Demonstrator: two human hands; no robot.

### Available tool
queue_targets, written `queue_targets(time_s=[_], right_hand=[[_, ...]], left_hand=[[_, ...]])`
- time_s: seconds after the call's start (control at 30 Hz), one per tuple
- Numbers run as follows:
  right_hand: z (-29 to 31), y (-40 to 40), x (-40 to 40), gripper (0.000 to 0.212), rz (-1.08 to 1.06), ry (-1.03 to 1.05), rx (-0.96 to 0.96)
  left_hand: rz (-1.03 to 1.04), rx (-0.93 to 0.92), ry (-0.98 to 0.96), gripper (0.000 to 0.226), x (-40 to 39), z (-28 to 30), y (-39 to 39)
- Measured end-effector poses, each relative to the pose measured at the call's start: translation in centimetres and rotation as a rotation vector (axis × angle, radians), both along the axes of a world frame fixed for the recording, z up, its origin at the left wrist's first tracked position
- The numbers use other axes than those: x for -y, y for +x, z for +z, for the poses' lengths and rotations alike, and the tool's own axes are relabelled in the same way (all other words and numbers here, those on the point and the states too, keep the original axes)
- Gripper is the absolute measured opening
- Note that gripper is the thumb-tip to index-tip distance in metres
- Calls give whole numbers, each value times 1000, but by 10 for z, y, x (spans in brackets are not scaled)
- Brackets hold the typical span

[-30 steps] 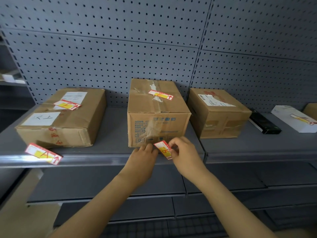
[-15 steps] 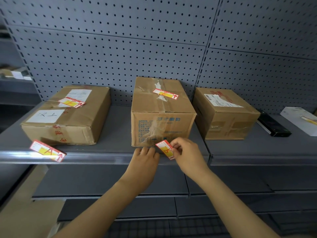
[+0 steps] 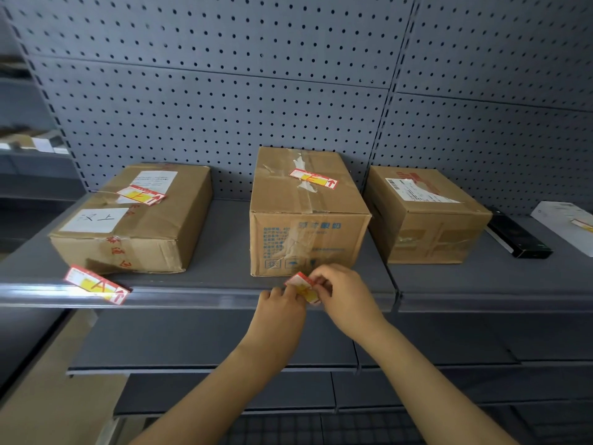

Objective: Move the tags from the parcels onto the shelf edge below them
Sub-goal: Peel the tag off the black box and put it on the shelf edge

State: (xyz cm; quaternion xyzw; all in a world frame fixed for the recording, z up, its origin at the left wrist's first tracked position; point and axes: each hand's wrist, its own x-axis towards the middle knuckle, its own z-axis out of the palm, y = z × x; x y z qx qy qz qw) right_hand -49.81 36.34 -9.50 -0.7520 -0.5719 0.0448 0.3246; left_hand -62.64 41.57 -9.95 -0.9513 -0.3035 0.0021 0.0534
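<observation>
One head-worn view looks forward and slightly down, close to the shelf edge (image 3: 199, 295) and parcels

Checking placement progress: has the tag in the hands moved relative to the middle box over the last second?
Yes. The tag has dropped slightly from the middle box front toward the shelf edge.

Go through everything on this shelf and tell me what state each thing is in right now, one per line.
Left parcel: taped shut, tag on top.
Middle parcel: taped shut, tag on top.
Right parcel: closed, only a shipping label.
Tag A: lying on the shelf edge.
Held tag: pinched at the edge by both hands.
Left hand: gripping tag.
Right hand: gripping tag.
</observation>
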Motion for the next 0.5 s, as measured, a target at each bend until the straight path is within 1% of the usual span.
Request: queue_targets(time_s=[0.07, 0.13, 0.23, 0.27, 0.4, 0.5], right_hand=[[-4, -1, 1, 10, 1, -4, 48], [-6, -3, 1, 7, 12, 10, 95], [-5, -4, -3, 12, 15, -16, 132], [-3, -5, -3, 12, 13, -29, 141], [0, -9, -3, 17, 15, -94, 223], [4, -10, -1, 19, 0, -112, 246]], left_hand=[[4, 17, -17, 35, 0, 4, 1], [11, 84, -2, 33, -2, 10, 2], [9, -28, -84, 34, -4, 10, 3], [7, -33, -96, 35, -5, 9, 2], [-3, 44, -112, 37, -9, 10, -3], [-6, 59, -104, 38, -12, 7, -8]])
